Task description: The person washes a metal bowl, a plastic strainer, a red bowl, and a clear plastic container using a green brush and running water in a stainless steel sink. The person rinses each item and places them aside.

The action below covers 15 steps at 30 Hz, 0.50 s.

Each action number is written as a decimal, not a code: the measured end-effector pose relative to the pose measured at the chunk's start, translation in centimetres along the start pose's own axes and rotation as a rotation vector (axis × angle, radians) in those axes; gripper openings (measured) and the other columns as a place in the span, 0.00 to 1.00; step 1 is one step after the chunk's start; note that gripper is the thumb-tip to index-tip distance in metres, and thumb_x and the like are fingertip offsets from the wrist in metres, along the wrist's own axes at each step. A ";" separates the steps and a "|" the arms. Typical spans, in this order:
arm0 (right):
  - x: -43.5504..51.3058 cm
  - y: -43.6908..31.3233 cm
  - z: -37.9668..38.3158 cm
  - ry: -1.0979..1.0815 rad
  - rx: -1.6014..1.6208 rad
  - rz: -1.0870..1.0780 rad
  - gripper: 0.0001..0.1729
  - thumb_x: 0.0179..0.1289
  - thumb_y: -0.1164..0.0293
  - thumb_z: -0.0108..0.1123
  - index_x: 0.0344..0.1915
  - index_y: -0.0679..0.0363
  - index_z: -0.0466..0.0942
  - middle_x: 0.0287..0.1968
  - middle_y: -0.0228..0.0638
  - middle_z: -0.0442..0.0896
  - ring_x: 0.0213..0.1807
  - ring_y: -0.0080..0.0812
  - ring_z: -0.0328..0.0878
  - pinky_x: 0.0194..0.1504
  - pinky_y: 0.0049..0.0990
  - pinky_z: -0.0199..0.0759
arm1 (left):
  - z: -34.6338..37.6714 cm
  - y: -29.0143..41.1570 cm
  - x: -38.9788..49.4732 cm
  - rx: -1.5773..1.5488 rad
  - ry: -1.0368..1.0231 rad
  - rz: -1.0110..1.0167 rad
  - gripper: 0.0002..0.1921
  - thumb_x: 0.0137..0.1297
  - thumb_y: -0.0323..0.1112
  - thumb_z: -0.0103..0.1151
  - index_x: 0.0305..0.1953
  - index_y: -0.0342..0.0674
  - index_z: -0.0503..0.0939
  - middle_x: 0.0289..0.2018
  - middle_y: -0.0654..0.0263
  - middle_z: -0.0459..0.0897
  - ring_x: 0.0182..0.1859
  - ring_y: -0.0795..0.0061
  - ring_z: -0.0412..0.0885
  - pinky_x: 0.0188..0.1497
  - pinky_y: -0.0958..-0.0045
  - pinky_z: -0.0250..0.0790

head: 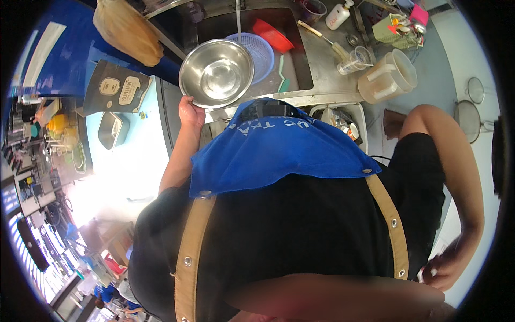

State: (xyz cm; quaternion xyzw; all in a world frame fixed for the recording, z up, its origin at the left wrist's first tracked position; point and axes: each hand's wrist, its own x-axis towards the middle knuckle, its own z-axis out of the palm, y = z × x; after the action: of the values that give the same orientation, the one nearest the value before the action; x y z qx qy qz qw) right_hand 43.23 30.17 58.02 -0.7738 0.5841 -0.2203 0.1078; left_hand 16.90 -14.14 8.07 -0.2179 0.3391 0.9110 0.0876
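My left hand (pixel 191 113) grips the near left rim of a shiny stainless steel bowl (pixel 223 76), its fingers partly hidden beneath it. The bowl is tilted, with its inside facing up, over the left part of the sink (pixel 302 68). Behind it, a stream of water (pixel 238 22) falls towards a blue plastic colander (pixel 261 58). A red plastic basin (pixel 273 35) and a green-handled brush (pixel 282 76) are also in the sink. My right arm is bent; my right hand (pixel 444 270) is raised at the lower right, blurred and dark, and its grip is unclear.
Right of the sink stand a pump bottle (pixel 338 16), a brush (pixel 322 35), clear plastic cups (pixel 354 62) and a cloudy pitcher (pixel 387 78). A waste bin (pixel 362 120) is below. On the left counter are a steel container (pixel 114 131) and a printed bag (pixel 114 88). Strainers (pixel 466 120) hang right.
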 end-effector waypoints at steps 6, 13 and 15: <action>-0.5 3.1 -1.8 -0.093 0.022 -0.035 0.17 0.72 0.64 0.63 0.57 0.55 0.82 0.39 0.27 0.79 0.34 0.18 0.72 0.30 0.22 0.61 | 1.0 0.6 -0.3 -0.012 0.134 -0.035 0.19 0.71 0.32 0.51 0.57 0.26 0.74 0.55 0.48 0.83 0.58 0.53 0.83 0.64 0.53 0.75; -5.7 15.7 -2.0 0.311 0.429 0.064 0.22 0.69 0.64 0.64 0.59 0.60 0.80 0.44 0.35 0.80 0.39 0.22 0.74 0.33 0.27 0.64 | -5.1 7.6 -7.4 0.024 0.151 0.044 0.20 0.70 0.33 0.54 0.57 0.27 0.75 0.55 0.48 0.83 0.55 0.51 0.83 0.61 0.52 0.77; -7.9 21.7 1.2 0.559 0.781 0.128 0.23 0.69 0.63 0.64 0.60 0.61 0.79 0.45 0.37 0.80 0.40 0.23 0.75 0.34 0.28 0.65 | -9.2 9.8 -11.7 0.008 0.249 0.038 0.20 0.69 0.35 0.53 0.58 0.27 0.75 0.55 0.48 0.82 0.55 0.51 0.83 0.61 0.53 0.77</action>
State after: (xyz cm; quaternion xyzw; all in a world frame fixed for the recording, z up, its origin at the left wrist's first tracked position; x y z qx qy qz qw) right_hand 23.44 31.22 46.10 -0.5493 0.5107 -0.6153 0.2424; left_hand 27.39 -27.69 12.82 -0.3225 0.3550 0.8770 0.0285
